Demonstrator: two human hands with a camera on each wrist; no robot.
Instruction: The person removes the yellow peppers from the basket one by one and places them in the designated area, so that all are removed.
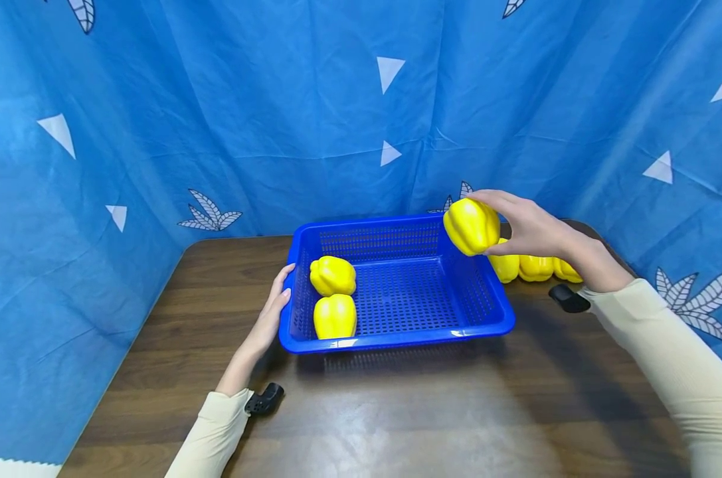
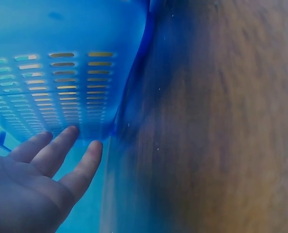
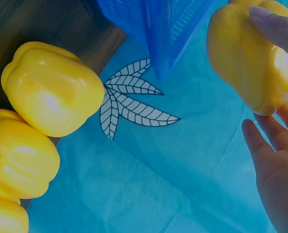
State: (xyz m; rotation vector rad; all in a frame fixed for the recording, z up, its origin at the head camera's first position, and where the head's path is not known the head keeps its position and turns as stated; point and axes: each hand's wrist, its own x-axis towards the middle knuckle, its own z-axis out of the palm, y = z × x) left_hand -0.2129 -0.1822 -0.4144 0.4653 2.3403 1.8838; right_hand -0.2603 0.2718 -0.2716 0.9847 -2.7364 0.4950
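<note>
My right hand [image 1: 531, 226] grips a yellow bell pepper [image 1: 471, 227] between thumb and fingers, above the right wall of a blue plastic basket [image 1: 396, 342]. The right wrist view also shows this held pepper [image 3: 245, 53], with the thumb laid across it. Two more yellow bell peppers lie along the basket's left side, one at the back [image 1: 333, 275] and one at the front [image 1: 335, 317]. At the left rim, my left hand [image 1: 269, 318] touches the basket from outside. Its fingers extend toward the slotted wall [image 2: 61, 73] in the left wrist view.
Several yellow bell peppers [image 1: 536, 268] stand in a row on the brown wooden table [image 1: 420, 405], right of the basket and partly behind my right hand. A blue patterned cloth [image 1: 313, 119] hangs behind the table and at both sides.
</note>
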